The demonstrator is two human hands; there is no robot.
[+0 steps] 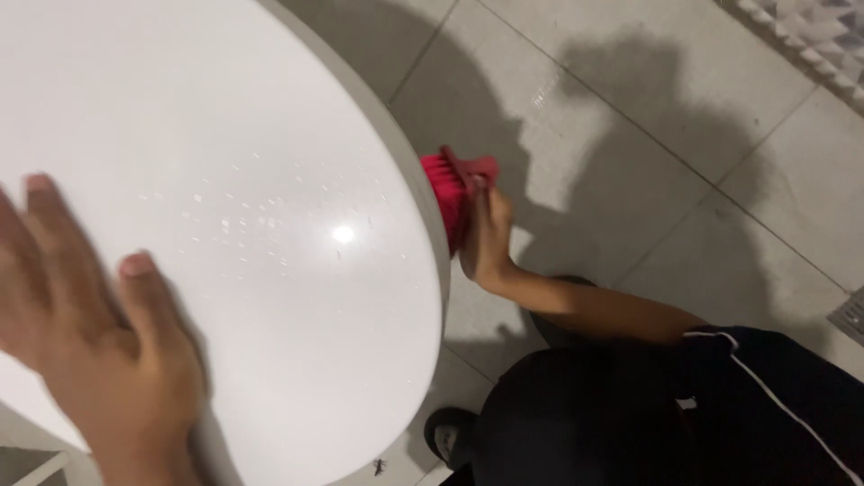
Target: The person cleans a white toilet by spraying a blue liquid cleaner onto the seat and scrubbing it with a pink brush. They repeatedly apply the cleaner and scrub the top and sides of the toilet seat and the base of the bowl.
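A round white glossy table top point(225, 117) fills the left of the head view. My left hand point(99, 333) lies flat on it near the lower left, fingers spread, holding nothing. My right hand point(489, 238) reaches past the table's right rim and grips a pink scrubbing brush point(453, 193), whose bristles press against the edge of the table. Small specks and droplets dot the white surface near the middle.
Grey floor tiles point(630, 117) spread to the right, with shadows across them. My dark trousers with a white stripe point(684, 414) and a dark shoe point(447, 436) show at the bottom. A drain grate point(850, 315) sits at the right edge.
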